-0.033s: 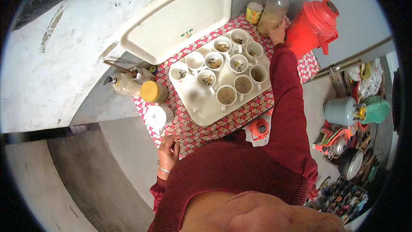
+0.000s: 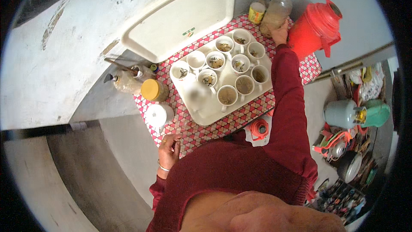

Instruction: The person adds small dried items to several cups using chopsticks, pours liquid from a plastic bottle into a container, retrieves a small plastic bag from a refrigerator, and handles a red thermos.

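Observation:
My right hand (image 2: 280, 32) is wrapped round the lower part of a clear plastic bottle (image 2: 278, 10) with a red cap at the table's back right corner. The bottle looks cloudy and leans slightly. My left hand (image 2: 168, 149) is closed at the table's front left edge, fingers curled, with nothing visible in it. A cream tray (image 2: 205, 119) between my arms carries several white cups. Dark leaves lie in many cups; the front right cups (image 2: 245, 85) hold brownish liquid. One cup (image 2: 196, 60) looks bare inside. A blurred patch hides the tray's left front part.
A red thermos flask (image 2: 313, 30) stands right of the bottle, a smaller yellow-labelled bottle (image 2: 257, 9) left of it. A yellow-lidded jar (image 2: 153, 90) and a white lidded mug (image 2: 159, 115) stand at left. Another tray (image 2: 180, 21) leans on the wall. A gas cylinder (image 2: 341, 114) stands at right.
The whole view has shifted very slightly. My hands and the things on the table hold their places.

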A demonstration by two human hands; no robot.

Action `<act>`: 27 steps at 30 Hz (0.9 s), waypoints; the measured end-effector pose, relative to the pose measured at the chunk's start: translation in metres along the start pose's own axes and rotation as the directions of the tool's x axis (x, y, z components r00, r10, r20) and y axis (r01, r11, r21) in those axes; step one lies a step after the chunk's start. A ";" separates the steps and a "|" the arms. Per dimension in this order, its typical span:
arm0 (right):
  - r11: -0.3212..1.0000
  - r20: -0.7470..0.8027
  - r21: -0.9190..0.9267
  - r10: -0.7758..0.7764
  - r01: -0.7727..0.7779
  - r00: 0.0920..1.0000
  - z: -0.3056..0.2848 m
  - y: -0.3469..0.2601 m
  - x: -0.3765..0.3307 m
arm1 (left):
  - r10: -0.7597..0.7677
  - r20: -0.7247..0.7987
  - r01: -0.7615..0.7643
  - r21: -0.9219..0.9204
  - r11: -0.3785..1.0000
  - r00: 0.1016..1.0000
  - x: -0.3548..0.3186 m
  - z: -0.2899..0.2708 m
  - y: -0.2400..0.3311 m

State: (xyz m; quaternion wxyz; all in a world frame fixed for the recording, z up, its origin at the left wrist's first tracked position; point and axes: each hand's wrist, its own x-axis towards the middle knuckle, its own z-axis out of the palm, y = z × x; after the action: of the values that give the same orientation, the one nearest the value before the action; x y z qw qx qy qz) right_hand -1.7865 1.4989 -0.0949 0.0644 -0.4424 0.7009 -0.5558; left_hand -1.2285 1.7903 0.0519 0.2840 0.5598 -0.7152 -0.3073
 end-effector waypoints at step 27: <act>0.895 0.270 0.438 -0.039 -0.087 0.962 -0.131 -0.156 -0.088 | 0.094 0.197 -0.080 -0.081 0.994 0.976 0.007 -0.005 0.005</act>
State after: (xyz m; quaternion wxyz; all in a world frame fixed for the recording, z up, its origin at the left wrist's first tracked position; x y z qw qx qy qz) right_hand -1.7244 1.6559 0.0497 0.2663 -0.4792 0.5448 -0.6345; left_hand -1.2298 1.7841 0.0593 0.2439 0.4834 -0.7524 -0.3751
